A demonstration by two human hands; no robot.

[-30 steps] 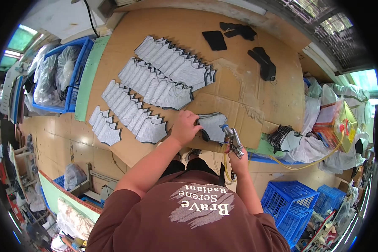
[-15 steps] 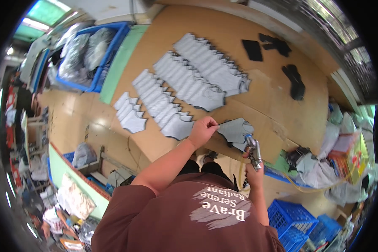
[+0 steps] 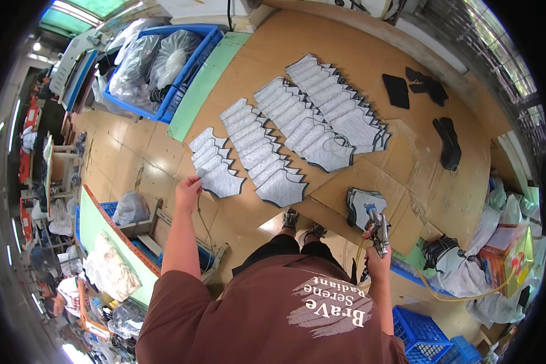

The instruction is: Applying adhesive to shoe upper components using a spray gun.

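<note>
My left hand (image 3: 188, 190) reaches to the left end of the table, its thumb and fingers closed at the left corner of a grey fabric piece (image 3: 222, 182) with dark edging. That piece lies at the front of a short overlapping row. In my right hand (image 3: 379, 261) is a metal spray gun (image 3: 378, 233) with a blue part at its front and a yellowish hose. Its nozzle points at a small stack of grey fabric pieces (image 3: 366, 203) with dark edges, near the table's front edge. Longer rows of like pieces (image 3: 279, 187) fan out to the right of my left hand.
Black fabric pieces (image 3: 449, 144) lie at the table's far right. A blue crate (image 3: 207, 51) with plastic bags stands at the far left. Bagged goods (image 3: 452, 267) and a blue crate (image 3: 415, 332) are to my right. A green-topped partition (image 3: 112, 233) is at my left.
My left hand has swung left from the small stack to the short row, letting go of the piece it held there. That piece now lies on the stack. The spray gun stays close to it.
</note>
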